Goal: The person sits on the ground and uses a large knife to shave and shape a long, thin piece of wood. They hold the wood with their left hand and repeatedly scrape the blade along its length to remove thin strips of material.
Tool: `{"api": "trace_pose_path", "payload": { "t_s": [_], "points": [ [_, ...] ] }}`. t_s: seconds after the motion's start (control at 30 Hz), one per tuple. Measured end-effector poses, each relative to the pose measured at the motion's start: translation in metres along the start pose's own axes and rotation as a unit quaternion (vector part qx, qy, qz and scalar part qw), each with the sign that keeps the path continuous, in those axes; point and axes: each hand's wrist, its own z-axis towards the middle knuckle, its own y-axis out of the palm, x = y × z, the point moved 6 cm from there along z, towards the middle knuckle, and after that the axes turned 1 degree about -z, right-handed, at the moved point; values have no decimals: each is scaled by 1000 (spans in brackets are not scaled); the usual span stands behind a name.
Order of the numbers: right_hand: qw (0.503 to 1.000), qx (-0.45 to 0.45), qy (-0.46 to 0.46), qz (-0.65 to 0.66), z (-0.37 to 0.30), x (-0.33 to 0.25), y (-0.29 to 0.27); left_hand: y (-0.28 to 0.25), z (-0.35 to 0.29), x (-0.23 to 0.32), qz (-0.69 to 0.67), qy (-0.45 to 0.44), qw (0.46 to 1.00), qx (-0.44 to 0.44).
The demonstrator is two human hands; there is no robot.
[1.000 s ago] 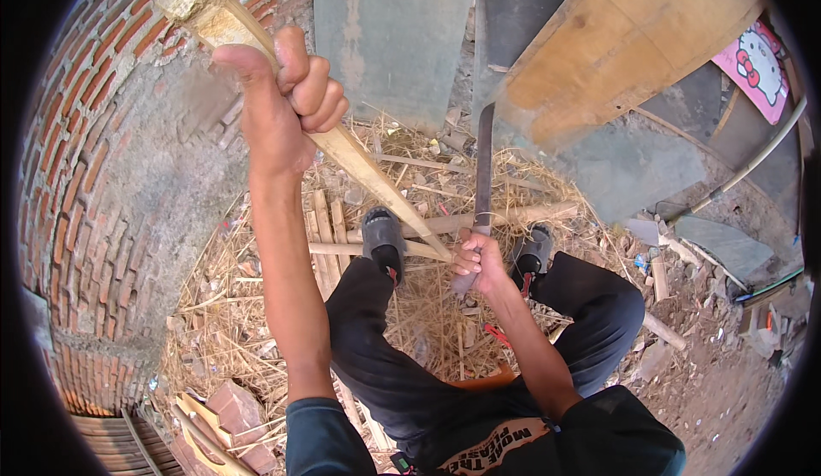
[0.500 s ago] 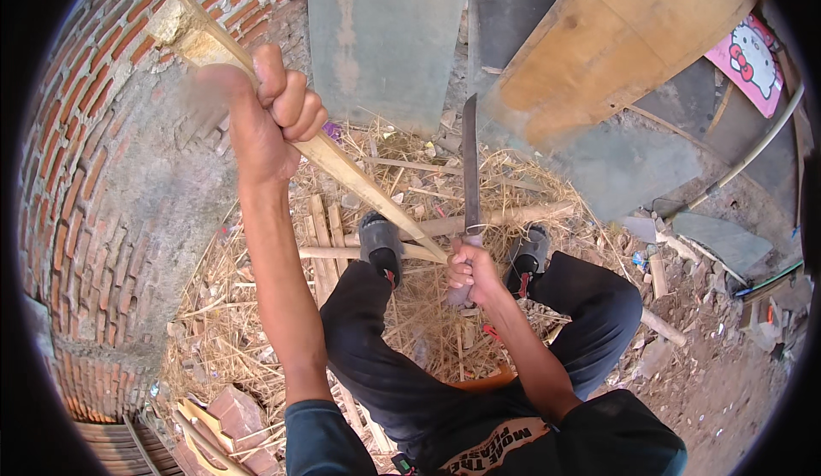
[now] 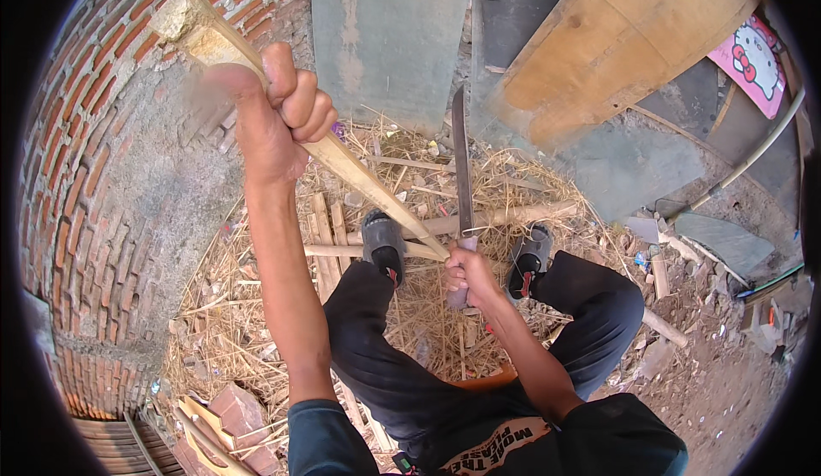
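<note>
My left hand is raised at upper left, its fingers wrapped round a long pale wooden stake. The stake slants down to the right, with its thick rough end above the hand and its narrow end close to my right hand. That hand is closed on the pale handle of a machete, low between my feet. The long dark blade points away from me, nearly straight ahead. I cannot tell whether the stake's thin tip touches the right hand or lies behind it.
Straw and wood shavings cover the ground, with a log across it and several strips beside my left shoe. A brick wall rises at left. Boards lean at the back, and a bent pipe stands right.
The machete blade has tilted slightly to the left, its tip shifting left. My left hand still holds the stake in almost the same place, and the view has moved slightly.
</note>
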Motion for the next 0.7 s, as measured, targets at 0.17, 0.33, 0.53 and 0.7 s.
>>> {"api": "trace_pose_path", "payload": {
  "t_s": [0.17, 0.33, 0.53, 0.7],
  "points": [
    [990, -9, -140, -21, -6, -15, 10, 14, 6, -3, 21, 5, 1000, 2],
    [996, 47, 2, -82, 20, 62, -39, 13, 5, -5, 19, -1, 999, 43],
    [998, 20, -43, -49, 12, 19, -11, 16, 4, -5, 34, -2, 999, 15],
    [985, 33, -126, -113, 7, 10, -3, 29, 7, -6, 29, 2, 1000, 9]
  ]
}}
